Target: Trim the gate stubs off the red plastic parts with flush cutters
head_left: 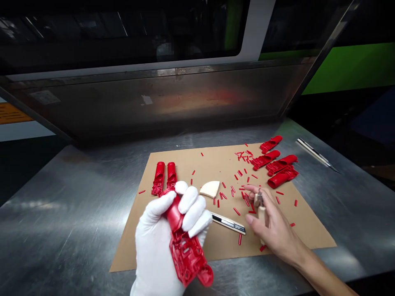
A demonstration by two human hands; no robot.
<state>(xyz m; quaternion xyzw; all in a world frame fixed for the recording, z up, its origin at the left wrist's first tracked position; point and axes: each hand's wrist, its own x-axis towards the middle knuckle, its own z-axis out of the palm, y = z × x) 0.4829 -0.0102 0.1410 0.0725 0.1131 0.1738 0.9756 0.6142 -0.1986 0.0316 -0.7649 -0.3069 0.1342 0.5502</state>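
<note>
My left hand [168, 234], in a white glove, is wrapped around a red moulded plastic part [185, 246] and holds it above the near edge of a brown cardboard sheet [179, 158]. My bare right hand [274, 224] rests on the cardboard to the right and grips a small tool with a pale handle [261, 207], its metal tip pointing at scattered red plastic trimmings [243, 181]. A flat utility blade [228, 223] lies between my hands. A white wedge-shaped piece [210, 188] lies just beyond it.
Two red parts [164, 176] lie side by side at the cardboard's left. Several more red parts [276, 162] lie at its right far corner. A metal knife [316, 154] rests on the steel table [70, 213] at right. A dark machine housing [154, 98] rises behind.
</note>
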